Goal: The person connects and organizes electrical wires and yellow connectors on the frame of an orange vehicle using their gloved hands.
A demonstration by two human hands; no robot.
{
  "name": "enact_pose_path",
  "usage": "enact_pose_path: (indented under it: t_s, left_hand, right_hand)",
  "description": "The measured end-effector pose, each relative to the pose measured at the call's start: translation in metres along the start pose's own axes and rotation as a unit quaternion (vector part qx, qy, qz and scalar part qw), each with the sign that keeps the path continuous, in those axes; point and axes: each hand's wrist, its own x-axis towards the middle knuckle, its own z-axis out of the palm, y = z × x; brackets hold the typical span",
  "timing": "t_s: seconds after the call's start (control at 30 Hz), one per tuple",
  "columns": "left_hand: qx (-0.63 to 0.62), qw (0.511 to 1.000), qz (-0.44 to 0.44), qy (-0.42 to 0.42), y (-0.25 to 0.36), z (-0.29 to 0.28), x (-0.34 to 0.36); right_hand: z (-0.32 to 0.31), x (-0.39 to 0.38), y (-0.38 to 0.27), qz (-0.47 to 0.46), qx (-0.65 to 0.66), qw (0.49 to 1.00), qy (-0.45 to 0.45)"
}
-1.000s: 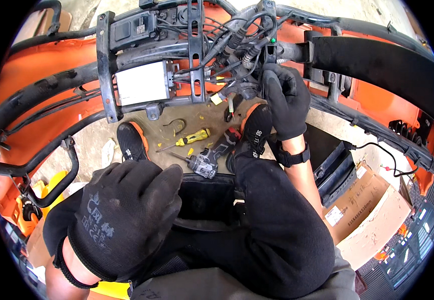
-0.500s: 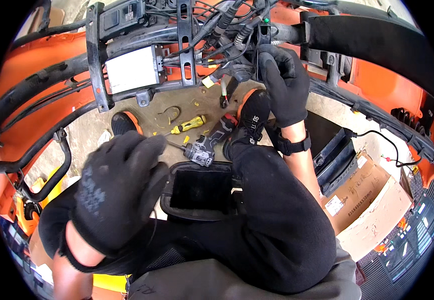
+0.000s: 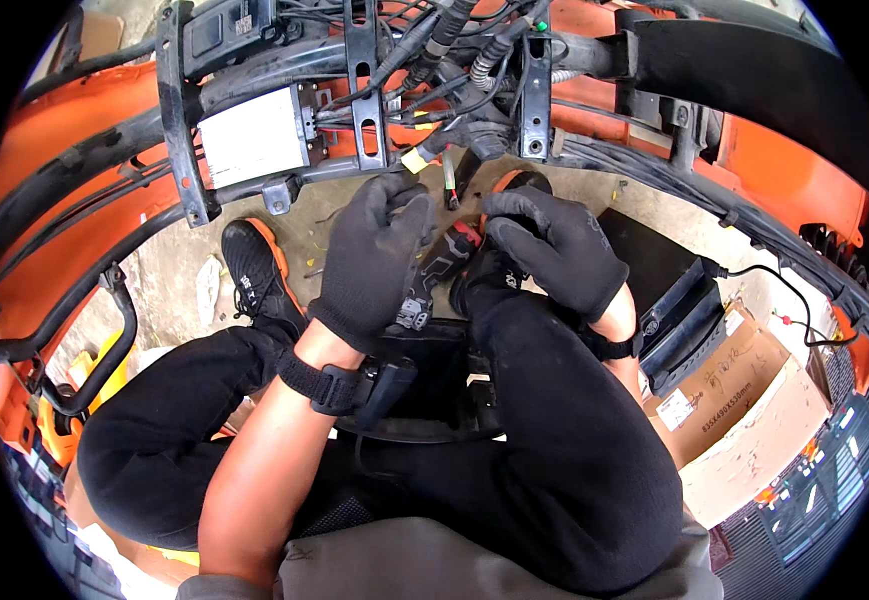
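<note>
Hands: two, both in black knit gloves, met at the scene's middle above the person's knees.
Left hand (image 3: 374, 255): fingers curled down together over a small black and grey power tool with a red tip (image 3: 432, 275), clamped on its left side.
Right hand (image 3: 552, 250): fingers bent and closed toward the tool's red tip; whether it gripped the tool could not be told.
Wrist straps: two black ones, one on each forearm.
Shoes: two black ones with orange soles, the left shoe (image 3: 254, 275) plain on the concrete floor (image 3: 179, 270), the right one mostly hidden behind the hands.
White rectangular box: one (image 3: 252, 135), far left, on the black metal frame (image 3: 364, 80).
Cardboard cartons: one (image 3: 729, 385), near right.
</note>
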Motion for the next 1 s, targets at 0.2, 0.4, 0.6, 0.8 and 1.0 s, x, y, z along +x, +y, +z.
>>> enact_pose_path:
  t_s: [0.2,0.4,0.6,0.8,1.0]
  left_hand:
    - [-0.062,0.997,0.035,-0.011,0.007,0.021,-0.005]
    - [-0.002,0.997,0.065,0.039,0.008,0.022,-0.005]
    - [0.084,0.982,0.147,0.078,0.008,0.020,-0.007]
    - [0.165,0.958,0.205,0.116,0.020,-0.003,-0.008]
    - [0.172,0.948,0.165,0.211,0.044,-0.012,-0.017]
  right_hand:
    - [0.001,0.002,-0.003,-0.050,-0.030,0.997,0.041]
    - [-0.008,0.001,-0.031,-0.136,-0.033,0.981,0.135]
    - [0.001,0.030,-0.050,-0.198,-0.213,0.945,0.150]
    - [0.002,0.046,-0.059,-0.155,-0.179,0.967,0.095]
    - [0.007,0.048,-0.054,-0.138,-0.138,0.978,0.074]
